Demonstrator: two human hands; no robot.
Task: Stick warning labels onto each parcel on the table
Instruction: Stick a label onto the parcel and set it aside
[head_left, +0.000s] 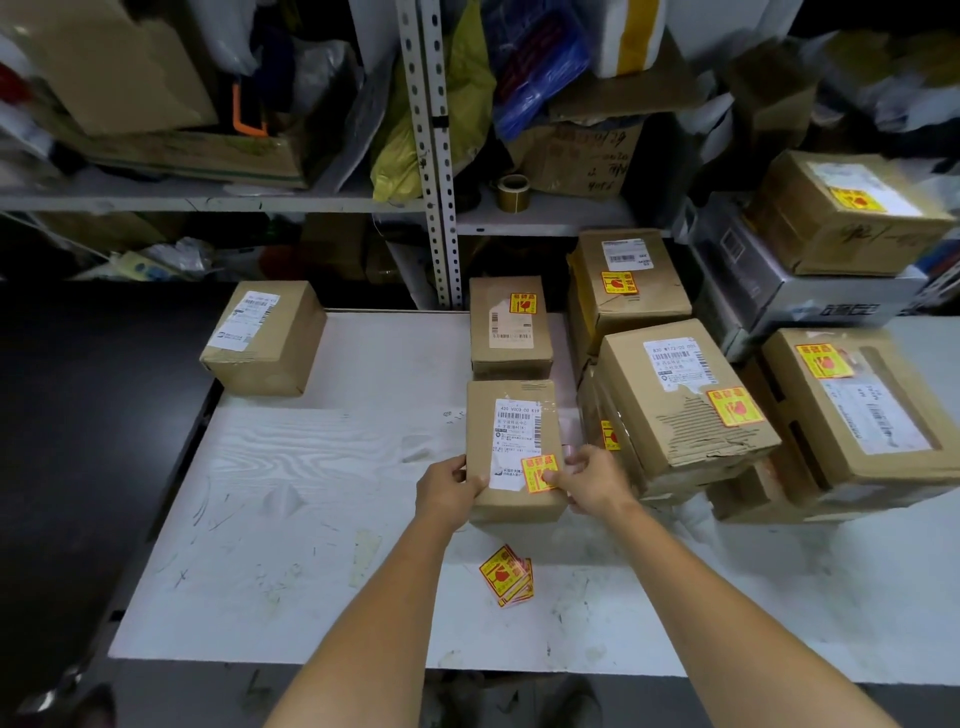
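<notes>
White laminate counter (311, 519), scuffed; carries every item below.

Pile of cardboard parcels (675, 405), right side of counter, stacked and overlapping. Each top that shows bears a yellow-and-red sticker; judged finished.

Unlabelled parcel (262, 338), brown cardboard, far left corner of counter. White shipping slip on top, no yellow sticker visible. Lies well apart from both hands, away and to the left; the left hand is the nearer. Judged the one parcel outstanding.

Small parcel (511, 431), brown cardboard, centre of counter, long axis running away from the person. Rear parcel (509, 327) stands just beyond it, already stickered.

Left hand (447, 491), fingers curled round the small parcel's near left edge, holding it.

Right hand (592, 486), fingers wrapped round the near right edge, thumb laid on the sticker; appears to be pressing it flat.

Loose warning labels (506, 574), a fanned stack lying on the counter between the two forearms, just on the near side of the small parcel. Either hand reaches them by drawing back.

Warning label (535, 470), stuck on the small parcel's near right corner, overlapping the shipping slip.
</notes>
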